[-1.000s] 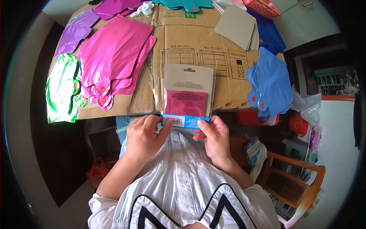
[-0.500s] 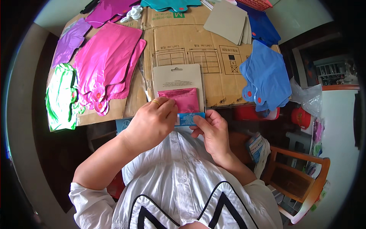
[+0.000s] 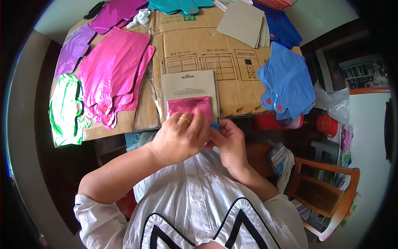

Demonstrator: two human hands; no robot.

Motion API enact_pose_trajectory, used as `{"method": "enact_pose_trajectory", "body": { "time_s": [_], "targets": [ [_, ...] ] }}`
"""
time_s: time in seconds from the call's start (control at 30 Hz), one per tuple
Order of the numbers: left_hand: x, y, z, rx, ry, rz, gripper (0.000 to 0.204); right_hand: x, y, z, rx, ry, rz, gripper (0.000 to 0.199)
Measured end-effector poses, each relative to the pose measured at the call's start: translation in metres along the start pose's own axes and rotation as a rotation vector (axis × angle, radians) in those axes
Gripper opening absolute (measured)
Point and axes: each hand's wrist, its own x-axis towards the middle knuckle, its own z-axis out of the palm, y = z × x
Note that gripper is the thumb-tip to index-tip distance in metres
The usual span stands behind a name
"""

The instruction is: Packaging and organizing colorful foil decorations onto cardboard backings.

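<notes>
A flat package point(image 3: 188, 84) lies near the front edge of the cardboard-covered table. It has a beige card with a hang hole, in a clear sleeve. A folded pink foil piece point(image 3: 190, 102) shows on its lower half. My left hand point(image 3: 181, 136), with a ring on one finger, lies across the package's lower end, fingers bent over the pink foil. My right hand point(image 3: 229, 143) is closed at the lower right corner, thumb and fingers pinching the package's blue end point(image 3: 214, 126). My left hand hides most of that blue end.
Pink foil balloons point(image 3: 114, 70) lie left, beside green point(image 3: 66, 110) and purple point(image 3: 74, 50) ones. Light blue balloons point(image 3: 288, 81) lie right, with dark blue point(image 3: 284, 29) and teal point(image 3: 182, 5) ones farther back. Beige cards point(image 3: 240, 23) are stacked behind. A wooden chair point(image 3: 325, 166) stands right.
My left hand has moved right and slightly down across the package's lower end, covering more of the blue part. My right hand stays at the corner. The view has shifted slightly.
</notes>
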Motion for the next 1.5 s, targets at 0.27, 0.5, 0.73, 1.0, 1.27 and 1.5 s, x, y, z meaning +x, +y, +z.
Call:
{"method": "enact_pose_trajectory", "body": {
  "time_s": [0.27,0.5,0.73,1.0,1.27,1.5],
  "targets": [
    [0.014,-0.014,0.019,-0.133,0.13,0.068,0.032,0.004,0.001,-0.005,0.001,-0.024,-0.002,0.016],
    [0.015,-0.014,0.018,-0.173,0.116,0.064,0.032,0.003,0.0,-0.005,-0.02,-0.042,-0.015,0.018],
    [-0.001,-0.016,0.007,-0.187,0.041,0.112,0.036,0.003,0.003,-0.001,0.054,-0.016,0.053,0.02],
    [-0.003,-0.013,0.011,-0.218,0.081,0.023,0.035,0.0,0.007,0.003,0.08,-0.04,0.03,0.022],
    [-0.002,-0.016,0.019,-0.2,0.205,0.093,0.035,-0.001,0.007,0.006,0.13,-0.001,0.015,0.022],
    [-0.004,-0.016,0.017,-0.218,0.193,0.052,0.036,0.002,0.007,0.002,0.082,-0.03,0.059,0.023]
  ]
}}
